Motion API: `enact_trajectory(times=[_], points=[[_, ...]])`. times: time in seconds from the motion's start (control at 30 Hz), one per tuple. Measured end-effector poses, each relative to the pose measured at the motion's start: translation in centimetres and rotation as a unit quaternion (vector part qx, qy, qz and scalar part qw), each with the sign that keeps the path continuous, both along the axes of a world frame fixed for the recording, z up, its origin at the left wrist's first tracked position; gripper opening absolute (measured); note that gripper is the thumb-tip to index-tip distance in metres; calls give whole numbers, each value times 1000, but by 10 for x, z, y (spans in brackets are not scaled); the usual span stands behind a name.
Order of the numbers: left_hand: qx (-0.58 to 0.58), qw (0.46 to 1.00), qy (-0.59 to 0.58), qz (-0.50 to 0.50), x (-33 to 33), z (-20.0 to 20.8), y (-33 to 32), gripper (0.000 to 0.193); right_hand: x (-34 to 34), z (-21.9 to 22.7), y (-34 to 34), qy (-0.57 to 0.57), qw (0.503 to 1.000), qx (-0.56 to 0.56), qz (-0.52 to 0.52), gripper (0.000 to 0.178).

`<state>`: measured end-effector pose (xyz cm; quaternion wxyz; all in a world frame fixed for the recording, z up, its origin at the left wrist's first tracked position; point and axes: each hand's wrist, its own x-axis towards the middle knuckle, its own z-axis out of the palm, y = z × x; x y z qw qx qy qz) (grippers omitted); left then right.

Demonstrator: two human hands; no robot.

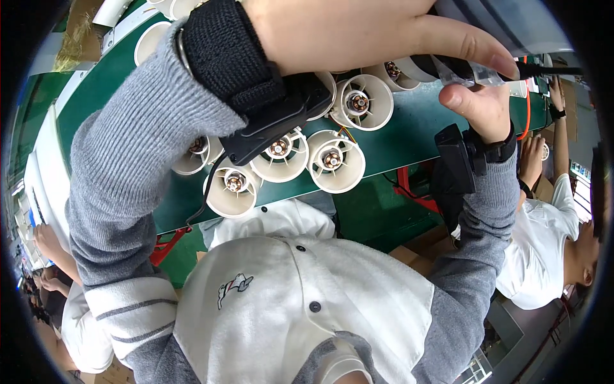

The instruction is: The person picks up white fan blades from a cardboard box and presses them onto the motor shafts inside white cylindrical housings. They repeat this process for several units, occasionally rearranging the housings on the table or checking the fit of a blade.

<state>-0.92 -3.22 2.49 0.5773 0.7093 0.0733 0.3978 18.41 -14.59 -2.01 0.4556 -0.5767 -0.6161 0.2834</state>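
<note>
My left hand [377, 35] reaches across the top, its thumb pressed on a black corded tool [441, 69] with clear plastic wrapped around part of it. The tool lies crosswise, and a thin black lead [550, 70] runs off its right end. Just below it is my right hand [480, 105], thumb sticking out to the left and other fingers curled out of sight; what they grip is hidden. Under my left forearm, white round housings [336, 176] with copper-wound motors inside stand on the green table [396, 144].
More white housings [150, 41] sit at the far left. An orange-red coiled cord [528, 109] hangs at the right. Black wrist units are strapped on both my wrists. A co-worker in white [543, 249] works to the right, another [83, 326] to the left.
</note>
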Motion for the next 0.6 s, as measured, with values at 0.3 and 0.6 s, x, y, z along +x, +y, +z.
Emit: enact_trajectory(times=[0.3, 0.6], points=[[-26, 1000, 8, 7, -3, 5, -4, 61, 3, 3, 3, 15, 998, 58, 26, 78], [-28, 999, 18, 27, -32, 29, 8, 61, 6, 18, 29, 31, 989, 133, 62, 73]])
